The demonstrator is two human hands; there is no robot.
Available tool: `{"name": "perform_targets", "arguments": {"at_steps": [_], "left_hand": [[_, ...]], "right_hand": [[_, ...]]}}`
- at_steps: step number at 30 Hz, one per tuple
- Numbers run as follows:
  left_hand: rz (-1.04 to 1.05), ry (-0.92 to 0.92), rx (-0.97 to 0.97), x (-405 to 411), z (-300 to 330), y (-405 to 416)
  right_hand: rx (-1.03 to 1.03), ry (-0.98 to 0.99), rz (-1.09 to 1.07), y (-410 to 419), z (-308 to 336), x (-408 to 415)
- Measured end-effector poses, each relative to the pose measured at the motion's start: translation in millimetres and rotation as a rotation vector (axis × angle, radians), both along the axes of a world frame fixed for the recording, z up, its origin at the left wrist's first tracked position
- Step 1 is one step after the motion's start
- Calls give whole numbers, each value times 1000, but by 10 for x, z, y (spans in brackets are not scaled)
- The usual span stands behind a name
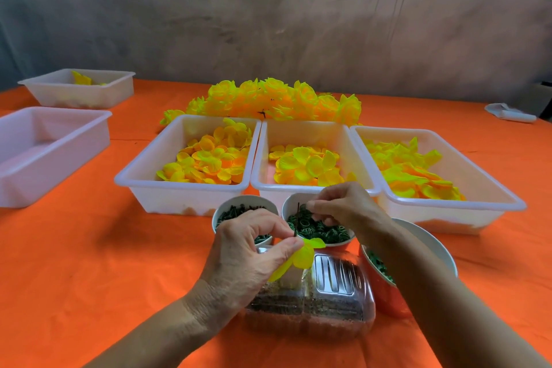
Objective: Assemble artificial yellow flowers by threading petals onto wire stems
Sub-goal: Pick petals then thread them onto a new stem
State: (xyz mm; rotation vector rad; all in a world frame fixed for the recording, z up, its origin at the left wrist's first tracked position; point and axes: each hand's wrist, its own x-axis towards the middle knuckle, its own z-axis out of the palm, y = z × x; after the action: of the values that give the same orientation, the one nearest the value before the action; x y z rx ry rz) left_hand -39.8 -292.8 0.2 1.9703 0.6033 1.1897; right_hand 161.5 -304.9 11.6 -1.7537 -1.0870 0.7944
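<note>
My left hand (254, 251) pinches a thin dark wire stem (296, 219) that stands upright, with yellow petals (301, 255) hanging below the fingers. My right hand (343, 206) hovers over a cup of green rings (322, 231), its fingertips pinched together near the top of the stem; a small green piece seems to be between them. Three white trays hold loose yellow petals: left tray (149, 179), middle tray (260, 158), right tray (484, 185). A heap of finished yellow flowers (274, 101) lies behind them.
A second cup of dark green parts (230, 209) stands left of the ring cup, and a red bowl (385, 293) sits under my right forearm. A clear plastic container (334, 302) lies nearest me. Two more white trays (44, 152) (80, 89) sit far left on the orange cloth.
</note>
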Motion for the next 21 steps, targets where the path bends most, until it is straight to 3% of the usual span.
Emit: {"name": "perform_targets", "arguments": {"at_steps": [3,6,10,21], "left_hand": [[-2,-3,8,5,7,0],[5,-7,7,2,16,8],[14,-2,16,9,19,1],[23,18,17,3,29,-11]], "right_hand": [[128,586,30,-176,39,17],[225,815,29,-286,60,3],[311,969,46,-370,124,-62],[409,923,152,-576,264,-399]]}}
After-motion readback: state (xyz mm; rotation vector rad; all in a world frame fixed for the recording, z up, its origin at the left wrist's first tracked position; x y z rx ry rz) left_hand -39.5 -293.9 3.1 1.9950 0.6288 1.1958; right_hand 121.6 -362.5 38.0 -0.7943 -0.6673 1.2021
